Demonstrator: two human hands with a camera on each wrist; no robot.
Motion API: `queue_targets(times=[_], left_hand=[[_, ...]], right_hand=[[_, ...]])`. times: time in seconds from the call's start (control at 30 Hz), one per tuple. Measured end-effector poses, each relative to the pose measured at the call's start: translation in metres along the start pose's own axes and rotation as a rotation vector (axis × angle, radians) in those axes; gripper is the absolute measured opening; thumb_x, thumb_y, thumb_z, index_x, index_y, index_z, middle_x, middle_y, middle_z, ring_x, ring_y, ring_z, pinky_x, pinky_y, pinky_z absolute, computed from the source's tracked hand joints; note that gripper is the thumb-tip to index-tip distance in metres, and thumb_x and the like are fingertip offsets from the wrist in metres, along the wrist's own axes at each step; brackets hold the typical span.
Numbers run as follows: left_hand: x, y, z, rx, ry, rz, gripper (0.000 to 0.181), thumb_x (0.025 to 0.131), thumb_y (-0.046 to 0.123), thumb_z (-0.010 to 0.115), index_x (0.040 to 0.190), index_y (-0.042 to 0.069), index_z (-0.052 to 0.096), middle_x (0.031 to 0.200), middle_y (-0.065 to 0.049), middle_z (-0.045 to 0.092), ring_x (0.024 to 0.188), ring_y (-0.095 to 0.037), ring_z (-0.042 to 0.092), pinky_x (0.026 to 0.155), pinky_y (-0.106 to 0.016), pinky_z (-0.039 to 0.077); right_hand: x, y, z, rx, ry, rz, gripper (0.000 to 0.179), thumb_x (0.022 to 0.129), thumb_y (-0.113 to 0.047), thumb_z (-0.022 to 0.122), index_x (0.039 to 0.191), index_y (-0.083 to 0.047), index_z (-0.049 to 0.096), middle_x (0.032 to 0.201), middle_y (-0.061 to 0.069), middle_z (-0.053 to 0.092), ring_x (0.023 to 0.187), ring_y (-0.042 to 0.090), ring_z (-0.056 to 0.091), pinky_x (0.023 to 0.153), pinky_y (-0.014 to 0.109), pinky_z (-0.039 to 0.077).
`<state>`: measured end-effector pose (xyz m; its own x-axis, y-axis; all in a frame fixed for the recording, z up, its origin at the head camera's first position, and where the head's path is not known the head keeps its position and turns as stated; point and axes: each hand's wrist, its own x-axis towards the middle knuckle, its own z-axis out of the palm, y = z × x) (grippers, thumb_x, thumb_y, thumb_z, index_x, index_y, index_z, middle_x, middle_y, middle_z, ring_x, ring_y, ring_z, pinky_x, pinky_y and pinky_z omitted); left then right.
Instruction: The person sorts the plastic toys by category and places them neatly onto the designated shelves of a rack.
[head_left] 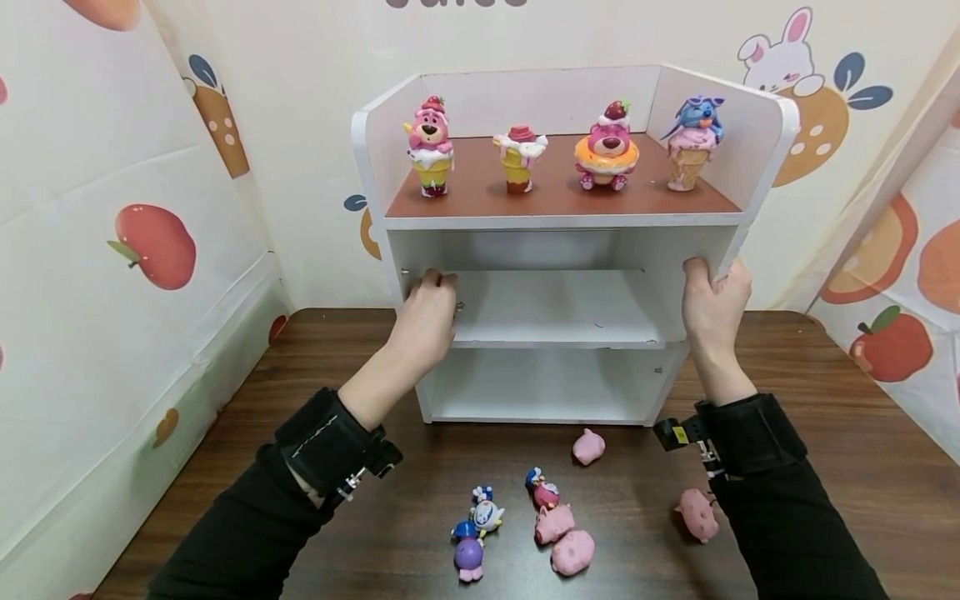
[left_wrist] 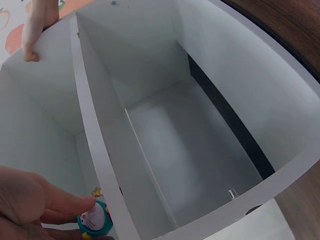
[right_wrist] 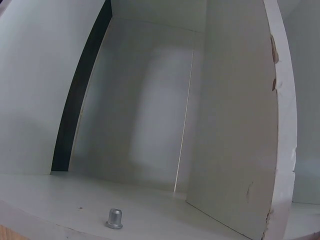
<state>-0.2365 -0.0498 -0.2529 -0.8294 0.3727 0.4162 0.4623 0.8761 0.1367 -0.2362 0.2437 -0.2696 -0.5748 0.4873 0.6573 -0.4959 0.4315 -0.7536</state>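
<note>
A small white shelf unit (head_left: 551, 222) with a brown top board stands against the wall. In the head view my left hand (head_left: 429, 315) reaches into its middle compartment at the left side. There it pinches a small teal figurine (left_wrist: 95, 220) with a pale belly, close to the middle board (left_wrist: 92, 125), as the left wrist view shows. Most of that figurine is hidden by the hand in the head view. My right hand (head_left: 714, 310) grips the edge of the right side panel, thumb on the inner face. A metal shelf peg (right_wrist: 114, 219) sticks out in the right wrist view.
On the top board stand a pink bear figurine (head_left: 431, 150), a hat-topped cone (head_left: 519, 160), a ringed bear (head_left: 608, 150) and a blue figure on a cone (head_left: 693, 146). Several pig figurines (head_left: 573, 552) and a purple figurine (head_left: 468, 553) lie on the wooden table (head_left: 375, 533).
</note>
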Motion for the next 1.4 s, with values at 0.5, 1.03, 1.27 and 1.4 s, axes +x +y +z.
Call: queue_targets(times=[0.5, 1.03, 1.27, 1.4], left_hand=[[-0.006, 0.001, 0.0, -0.072, 0.097, 0.006, 0.037, 0.083, 0.002, 0.057, 0.115, -0.012, 0.048, 0.117, -0.028, 0.044, 0.104, -0.04, 0.046, 0.087, -0.043, 0.039], [-0.044, 0.02, -0.001, -0.155, 0.272, 0.265, 0.034, 0.08, 0.005, 0.062, 0.11, -0.008, 0.054, 0.112, -0.017, 0.05, 0.1, -0.028, 0.049, 0.083, -0.034, 0.043], [-0.061, 0.031, 0.004, -0.174, 0.167, 0.363, 0.033, 0.08, 0.007, 0.062, 0.11, -0.004, 0.056, 0.109, -0.014, 0.053, 0.1, -0.023, 0.05, 0.084, -0.031, 0.042], [-0.07, 0.034, 0.011, -0.18, 0.054, 0.414, 0.032, 0.08, 0.009, 0.062, 0.11, -0.002, 0.057, 0.107, -0.011, 0.054, 0.098, -0.02, 0.05, 0.082, -0.028, 0.044]], right_hand=[[0.0, -0.001, 0.0, 0.005, 0.012, 0.007, 0.031, 0.082, 0.001, 0.044, 0.107, -0.005, 0.061, 0.105, 0.008, 0.061, 0.097, 0.013, 0.056, 0.082, 0.029, 0.042], [0.002, 0.001, 0.001, -0.008, 0.012, 0.012, 0.031, 0.082, 0.001, 0.044, 0.108, -0.005, 0.06, 0.106, 0.009, 0.061, 0.097, 0.013, 0.056, 0.08, 0.027, 0.043], [0.002, 0.003, 0.001, 0.006, 0.006, 0.006, 0.032, 0.082, 0.002, 0.044, 0.108, -0.004, 0.06, 0.107, 0.009, 0.06, 0.098, 0.013, 0.055, 0.081, 0.028, 0.042], [0.002, 0.002, 0.001, 0.013, 0.009, 0.006, 0.032, 0.081, 0.002, 0.044, 0.108, -0.004, 0.06, 0.106, 0.01, 0.061, 0.097, 0.013, 0.055, 0.08, 0.027, 0.041]])
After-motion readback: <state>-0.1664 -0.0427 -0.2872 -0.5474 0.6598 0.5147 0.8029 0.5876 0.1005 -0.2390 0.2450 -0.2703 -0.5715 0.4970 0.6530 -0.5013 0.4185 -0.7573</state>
